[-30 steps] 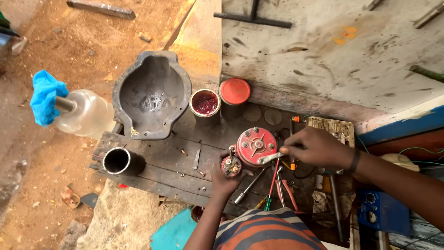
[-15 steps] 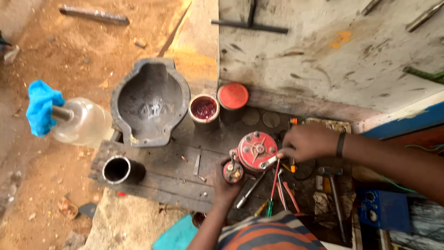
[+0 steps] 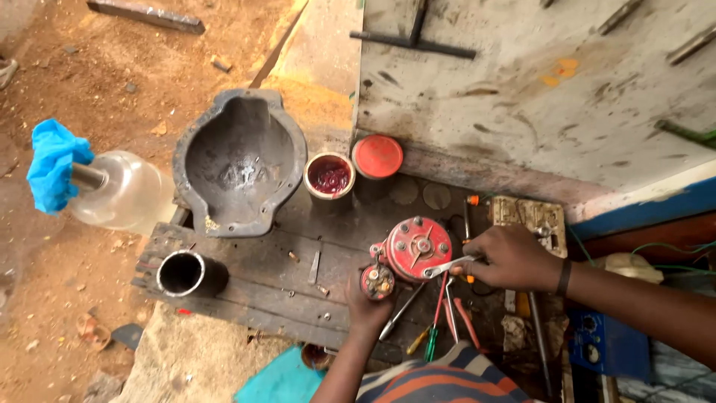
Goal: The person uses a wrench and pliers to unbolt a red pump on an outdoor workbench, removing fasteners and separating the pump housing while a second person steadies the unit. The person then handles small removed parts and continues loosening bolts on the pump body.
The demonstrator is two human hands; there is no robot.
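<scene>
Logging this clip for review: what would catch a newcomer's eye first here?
The red round motor part at centre, gripped from below by the left hand while the right hand sets a small spanner on it. Behind it on the dark wooden board sit a grey metal basin and an open tin of red grease.

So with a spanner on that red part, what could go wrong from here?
1. The small silver spanner in the right hand could slip off the round red metal motor part, which only the left hand steadies.
2. The open tin of dark red grease stands close behind and could be knocked.
3. Loose screwdrivers lie under the working hands on the dark wooden board.
</scene>
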